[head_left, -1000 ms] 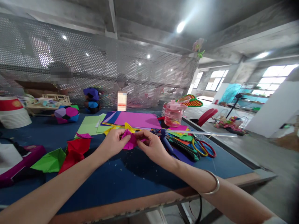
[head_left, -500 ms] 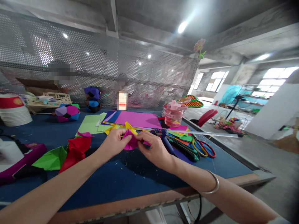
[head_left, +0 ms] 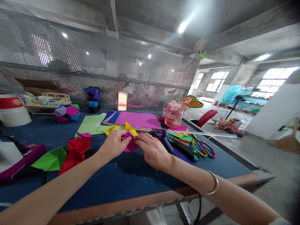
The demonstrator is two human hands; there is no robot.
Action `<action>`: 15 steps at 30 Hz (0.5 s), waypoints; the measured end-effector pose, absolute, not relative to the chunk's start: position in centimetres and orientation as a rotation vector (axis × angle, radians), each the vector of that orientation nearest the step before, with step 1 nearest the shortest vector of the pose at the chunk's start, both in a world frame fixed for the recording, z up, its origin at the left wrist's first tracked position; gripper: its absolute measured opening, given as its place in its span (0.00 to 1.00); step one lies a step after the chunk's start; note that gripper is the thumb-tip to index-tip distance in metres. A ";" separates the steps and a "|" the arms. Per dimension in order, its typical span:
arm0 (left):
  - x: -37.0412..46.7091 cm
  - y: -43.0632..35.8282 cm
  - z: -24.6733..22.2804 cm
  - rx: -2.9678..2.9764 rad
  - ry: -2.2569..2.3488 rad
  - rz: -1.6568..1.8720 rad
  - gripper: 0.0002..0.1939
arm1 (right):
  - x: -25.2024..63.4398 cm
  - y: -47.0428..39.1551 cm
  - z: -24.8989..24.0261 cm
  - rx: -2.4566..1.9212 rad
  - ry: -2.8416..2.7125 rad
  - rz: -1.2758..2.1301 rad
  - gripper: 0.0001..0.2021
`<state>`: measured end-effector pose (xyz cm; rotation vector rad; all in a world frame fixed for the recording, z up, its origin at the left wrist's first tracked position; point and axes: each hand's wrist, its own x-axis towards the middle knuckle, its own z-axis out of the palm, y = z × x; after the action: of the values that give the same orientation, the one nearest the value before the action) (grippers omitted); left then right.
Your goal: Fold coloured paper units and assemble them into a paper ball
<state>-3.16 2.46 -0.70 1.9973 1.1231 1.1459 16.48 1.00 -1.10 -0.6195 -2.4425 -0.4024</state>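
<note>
Head view, magenta paper (head_left: pixel 130 147), jug (head_left: pixel 174 118) lettering (head_left: pixel 170 116) illegible

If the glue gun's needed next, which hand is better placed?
Right, likely: the right hand is beside the glue gun, while the left hand is farther off, across the folded magenta paper. Both touch it.

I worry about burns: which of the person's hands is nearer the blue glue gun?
Right. The right hand is close beside the blue glue gun; the left hand is farther off, to its left, holding magenta paper.

Magenta paper (head_left: pixel 130 147), folded, partly covered, held above blue tabletop (head_left: pixel 105 186)
</note>
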 end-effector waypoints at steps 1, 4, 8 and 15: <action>-3.2 2.5 -0.7 2.001 1.131 1.144 0.13 | 16.5 1.0 -1.1 -0.626 -2.451 -0.427 0.18; -3.2 2.5 -0.7 2.000 1.135 1.127 0.13 | 16.5 0.9 -1.2 -0.643 -2.444 -0.436 0.19; -3.1 2.3 -0.5 1.987 1.139 1.097 0.13 | 16.6 0.8 -1.3 -0.629 -2.418 -0.371 0.19; -3.0 2.2 -0.2 2.023 1.140 1.132 0.12 | 16.7 0.5 -1.2 -0.579 -2.335 -0.261 0.19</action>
<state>-2.97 2.18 -0.16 2.0227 1.1395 1.1323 16.67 0.52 -1.15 -0.5792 -2.3350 -0.2611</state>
